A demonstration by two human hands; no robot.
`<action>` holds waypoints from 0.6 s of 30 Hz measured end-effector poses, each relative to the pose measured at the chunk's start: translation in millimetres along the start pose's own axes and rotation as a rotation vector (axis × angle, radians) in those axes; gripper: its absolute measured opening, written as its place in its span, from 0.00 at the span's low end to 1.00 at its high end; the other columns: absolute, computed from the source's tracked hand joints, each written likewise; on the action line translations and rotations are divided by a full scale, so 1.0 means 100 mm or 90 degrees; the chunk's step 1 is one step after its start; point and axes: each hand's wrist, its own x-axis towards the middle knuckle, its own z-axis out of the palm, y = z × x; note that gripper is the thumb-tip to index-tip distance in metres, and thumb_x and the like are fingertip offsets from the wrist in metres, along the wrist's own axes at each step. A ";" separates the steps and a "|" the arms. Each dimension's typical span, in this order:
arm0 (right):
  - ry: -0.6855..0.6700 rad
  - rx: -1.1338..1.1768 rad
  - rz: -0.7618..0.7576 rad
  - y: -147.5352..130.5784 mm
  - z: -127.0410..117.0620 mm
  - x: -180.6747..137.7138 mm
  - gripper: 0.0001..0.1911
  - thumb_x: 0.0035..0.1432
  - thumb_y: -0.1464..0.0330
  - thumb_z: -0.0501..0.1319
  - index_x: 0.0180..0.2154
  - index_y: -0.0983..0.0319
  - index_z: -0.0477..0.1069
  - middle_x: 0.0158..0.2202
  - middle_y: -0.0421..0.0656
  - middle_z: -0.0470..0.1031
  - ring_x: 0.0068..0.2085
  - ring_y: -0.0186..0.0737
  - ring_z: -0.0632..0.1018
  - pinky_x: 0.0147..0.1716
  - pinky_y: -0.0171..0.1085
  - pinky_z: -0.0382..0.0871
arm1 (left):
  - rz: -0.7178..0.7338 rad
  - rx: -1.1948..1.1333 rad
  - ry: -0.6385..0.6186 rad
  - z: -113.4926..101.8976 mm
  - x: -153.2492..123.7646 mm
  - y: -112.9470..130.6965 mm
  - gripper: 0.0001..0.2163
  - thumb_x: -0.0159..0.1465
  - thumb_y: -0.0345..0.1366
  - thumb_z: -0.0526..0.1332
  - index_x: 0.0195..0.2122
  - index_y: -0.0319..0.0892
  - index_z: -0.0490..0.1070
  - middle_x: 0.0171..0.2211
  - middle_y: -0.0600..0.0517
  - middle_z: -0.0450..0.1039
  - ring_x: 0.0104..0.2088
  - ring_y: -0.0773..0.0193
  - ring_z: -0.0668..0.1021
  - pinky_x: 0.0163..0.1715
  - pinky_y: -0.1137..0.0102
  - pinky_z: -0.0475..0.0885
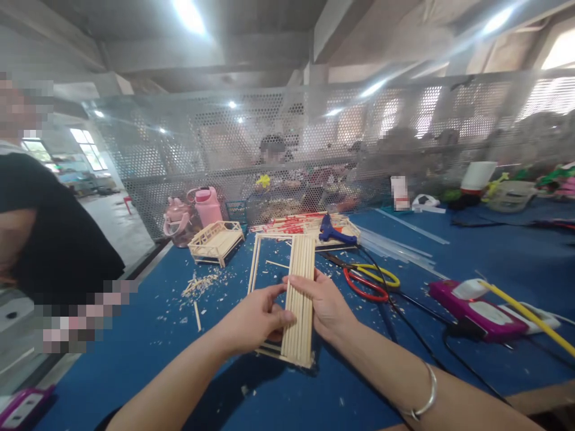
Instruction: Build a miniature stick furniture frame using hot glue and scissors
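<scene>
Between my hands is a rectangular frame of thin wooden sticks (254,263), its right part covered by a panel of sticks (302,263) laid side by side. My left hand (256,317) is closed at the panel's left edge, thumb and fingers pinching the sticks there. My right hand (330,302) wraps the right edge, its thumb lying across the top of the sticks. The left part of the frame is open, and the blue table shows through. A blue glue gun (335,232) lies just beyond the panel's far end.
Scissors with red and yellow handles (366,284) lie right of my hands, beside black cables. A purple power strip (478,311) sits farther right. A small stick bench (216,242) and pink bottles (209,206) stand back left. A person (49,221) is at the left.
</scene>
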 end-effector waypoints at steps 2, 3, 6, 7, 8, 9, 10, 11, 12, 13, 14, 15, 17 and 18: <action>0.000 0.011 -0.005 -0.01 0.00 -0.01 0.19 0.25 0.67 0.75 0.24 0.61 0.71 0.22 0.38 0.76 0.24 0.34 0.73 0.26 0.35 0.68 | -0.018 -0.009 0.018 0.02 0.00 0.00 0.25 0.52 0.37 0.67 0.50 0.37 0.65 0.17 0.62 0.62 0.19 0.70 0.67 0.26 0.72 0.66; 0.000 0.016 -0.008 -0.01 0.00 -0.01 0.20 0.25 0.66 0.75 0.25 0.61 0.71 0.23 0.37 0.76 0.25 0.34 0.73 0.27 0.35 0.68 | -0.031 -0.003 0.037 0.03 -0.01 0.00 0.22 0.52 0.37 0.67 0.47 0.38 0.66 0.18 0.62 0.63 0.20 0.69 0.69 0.27 0.71 0.67; 0.000 0.026 -0.017 0.00 0.01 -0.01 0.22 0.25 0.64 0.75 0.26 0.60 0.70 0.23 0.36 0.75 0.24 0.35 0.72 0.26 0.36 0.68 | -0.054 0.033 0.089 0.03 -0.03 0.02 0.12 0.52 0.39 0.66 0.32 0.40 0.67 0.18 0.60 0.64 0.20 0.69 0.71 0.27 0.71 0.69; -0.001 0.026 -0.018 0.01 0.01 0.00 0.22 0.25 0.63 0.75 0.26 0.60 0.70 0.22 0.36 0.74 0.23 0.34 0.71 0.25 0.36 0.67 | -0.056 0.046 0.093 0.02 -0.03 0.02 0.11 0.52 0.41 0.66 0.28 0.40 0.66 0.17 0.60 0.64 0.20 0.71 0.70 0.26 0.72 0.68; -0.002 0.025 -0.018 0.02 0.02 0.00 0.22 0.25 0.62 0.75 0.26 0.60 0.70 0.22 0.36 0.73 0.23 0.34 0.71 0.25 0.36 0.67 | -0.057 0.058 0.089 0.01 -0.04 0.04 0.12 0.52 0.42 0.66 0.25 0.40 0.65 0.17 0.60 0.64 0.19 0.72 0.69 0.25 0.73 0.67; -0.003 0.021 -0.016 0.03 0.02 0.00 0.22 0.25 0.61 0.75 0.26 0.60 0.70 0.21 0.35 0.73 0.22 0.34 0.70 0.24 0.36 0.66 | -0.062 0.069 0.079 -0.01 -0.04 0.05 0.14 0.51 0.43 0.67 0.24 0.40 0.65 0.17 0.60 0.65 0.19 0.72 0.68 0.23 0.74 0.66; -0.003 0.017 -0.011 0.05 0.03 -0.01 0.22 0.25 0.60 0.75 0.26 0.60 0.70 0.21 0.35 0.72 0.22 0.33 0.70 0.25 0.35 0.66 | -0.071 0.082 0.066 -0.04 -0.05 0.07 0.15 0.49 0.45 0.68 0.23 0.40 0.66 0.17 0.59 0.65 0.18 0.73 0.67 0.22 0.75 0.65; -0.005 0.010 -0.003 0.07 0.03 -0.02 0.23 0.26 0.59 0.75 0.25 0.60 0.70 0.21 0.35 0.72 0.23 0.33 0.70 0.25 0.35 0.66 | -0.085 0.096 0.046 -0.08 -0.05 0.09 0.17 0.47 0.46 0.70 0.22 0.40 0.66 0.17 0.59 0.65 0.18 0.73 0.67 0.21 0.76 0.65; -0.009 0.003 0.011 0.07 0.02 -0.05 0.23 0.26 0.58 0.75 0.25 0.60 0.70 0.21 0.35 0.73 0.23 0.33 0.70 0.26 0.35 0.66 | -0.103 0.110 0.021 -0.14 -0.06 0.11 0.18 0.44 0.47 0.71 0.21 0.39 0.67 0.16 0.59 0.64 0.17 0.73 0.66 0.19 0.77 0.64; -0.015 -0.004 0.030 0.07 0.00 -0.08 0.23 0.26 0.58 0.74 0.25 0.61 0.71 0.22 0.36 0.73 0.24 0.33 0.71 0.26 0.35 0.66 | -0.126 0.122 -0.010 -0.21 -0.06 0.14 0.19 0.42 0.48 0.72 0.20 0.39 0.68 0.14 0.59 0.63 0.16 0.73 0.65 0.18 0.77 0.63; -0.025 -0.016 0.058 0.06 -0.04 -0.13 0.22 0.27 0.56 0.74 0.25 0.61 0.71 0.22 0.37 0.74 0.24 0.34 0.71 0.26 0.34 0.66 | -0.151 0.133 -0.044 -0.28 -0.07 0.16 0.19 0.41 0.48 0.72 0.18 0.39 0.67 0.13 0.60 0.62 0.16 0.74 0.65 0.18 0.78 0.63; -0.040 -0.041 0.092 0.02 -0.10 -0.19 0.22 0.29 0.55 0.73 0.25 0.62 0.72 0.23 0.39 0.75 0.25 0.34 0.72 0.26 0.34 0.66 | -0.178 0.142 -0.076 -0.37 -0.08 0.18 0.19 0.41 0.47 0.72 0.18 0.39 0.68 0.13 0.60 0.62 0.15 0.74 0.64 0.17 0.78 0.64; -0.082 -0.135 0.177 -0.11 -0.28 -0.32 0.21 0.34 0.53 0.71 0.25 0.63 0.73 0.25 0.42 0.77 0.26 0.34 0.73 0.24 0.32 0.64 | -0.244 0.163 -0.143 -0.54 -0.08 0.20 0.17 0.40 0.44 0.73 0.16 0.39 0.69 0.12 0.59 0.61 0.15 0.73 0.65 0.15 0.79 0.62; -0.108 -0.212 0.218 -0.20 -0.39 -0.39 0.20 0.36 0.53 0.70 0.25 0.62 0.74 0.26 0.43 0.78 0.26 0.34 0.73 0.23 0.31 0.63 | -0.276 0.174 -0.174 -0.62 -0.08 0.20 0.15 0.41 0.42 0.74 0.16 0.39 0.70 0.12 0.58 0.62 0.14 0.73 0.65 0.14 0.79 0.62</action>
